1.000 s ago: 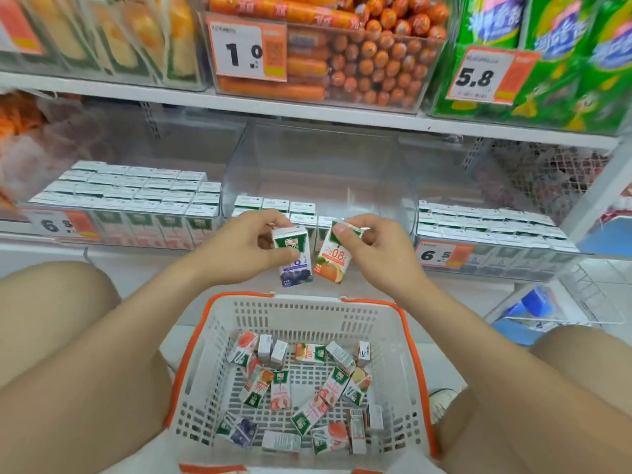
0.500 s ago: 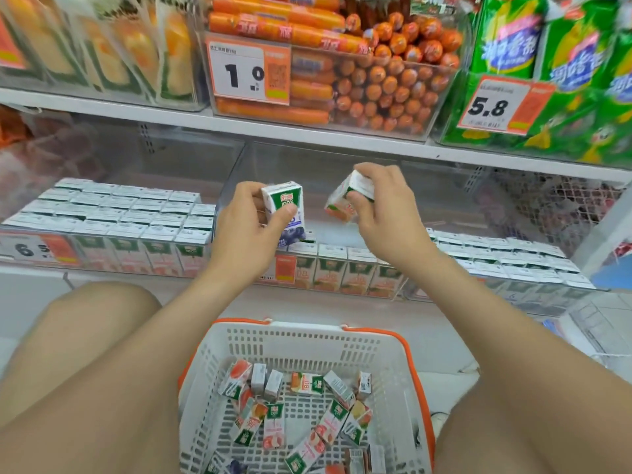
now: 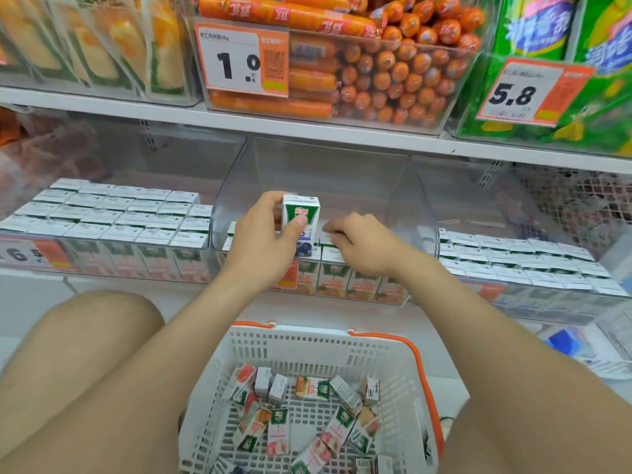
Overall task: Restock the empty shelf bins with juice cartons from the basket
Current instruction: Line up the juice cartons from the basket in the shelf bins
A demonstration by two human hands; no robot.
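Juice carton (image 3: 301, 213) with a blueberry print stands upright in the left grip (image 3: 261, 248), thumb across its front and fingers behind. It sits over the front row of the clear bin (image 3: 422, 213). Just right of it, the right grip (image 3: 362, 246) curls down onto the packed cartons (image 3: 342, 278); whether it pinches one I cannot tell. Below both, the basket (image 3: 301, 340) holds loose cartons (image 3: 313, 388).

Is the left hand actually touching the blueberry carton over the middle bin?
Touching. The head view shows the left hand gripping the blueberry carton, thumb across its front, fingers curled round its side.
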